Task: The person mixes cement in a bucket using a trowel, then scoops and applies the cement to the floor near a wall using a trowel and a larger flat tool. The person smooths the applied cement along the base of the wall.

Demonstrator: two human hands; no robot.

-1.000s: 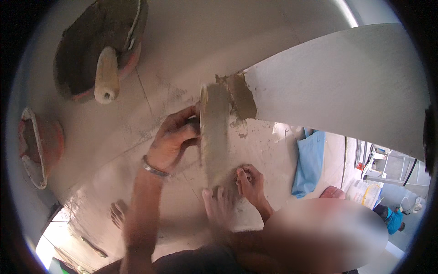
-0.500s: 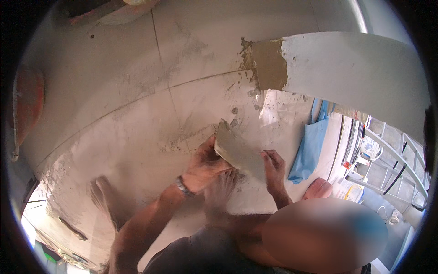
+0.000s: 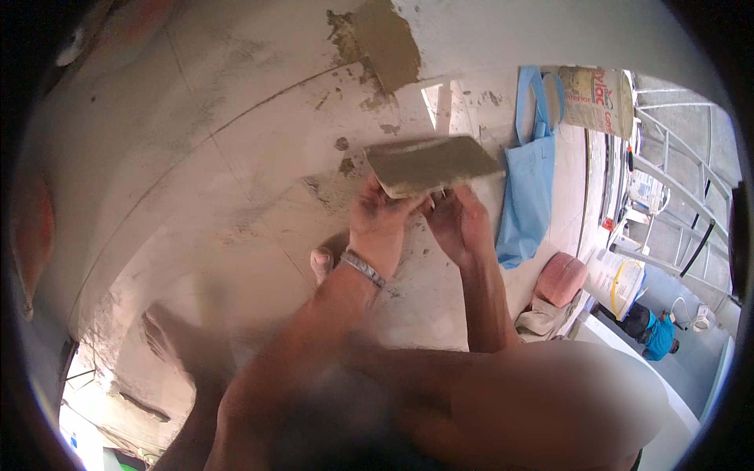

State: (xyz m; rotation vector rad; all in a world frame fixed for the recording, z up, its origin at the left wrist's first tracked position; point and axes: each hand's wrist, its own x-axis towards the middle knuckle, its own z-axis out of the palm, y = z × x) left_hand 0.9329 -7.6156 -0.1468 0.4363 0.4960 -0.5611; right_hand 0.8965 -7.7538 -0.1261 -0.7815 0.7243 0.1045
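Observation:
Between my hands is a flat rectangular piece, apparently a tile (image 3: 433, 163), its upper face coated with grey-brown mortar. My left hand (image 3: 382, 221), with a band at the wrist, grips its near left edge. My right hand (image 3: 462, 225) holds the near edge further right, some of its fingers hidden beneath the piece. Beyond them, a patch of wet mortar (image 3: 385, 45) is spread at the end of a pale smooth surface (image 3: 503, 31), with splashes around it.
To the right lies a blue bag (image 3: 525, 200), near a large printed container (image 3: 593, 102). Further right are a metal ladder (image 3: 679, 184), a reddish rounded object (image 3: 561, 279), a white bucket (image 3: 615, 279) and another person (image 3: 660, 336). At far left is a reddish object (image 3: 33, 243).
Both hands have lifted and turned the tile, so its coated face now lies more level. My right hand has come in under its near edge. The view has shifted.

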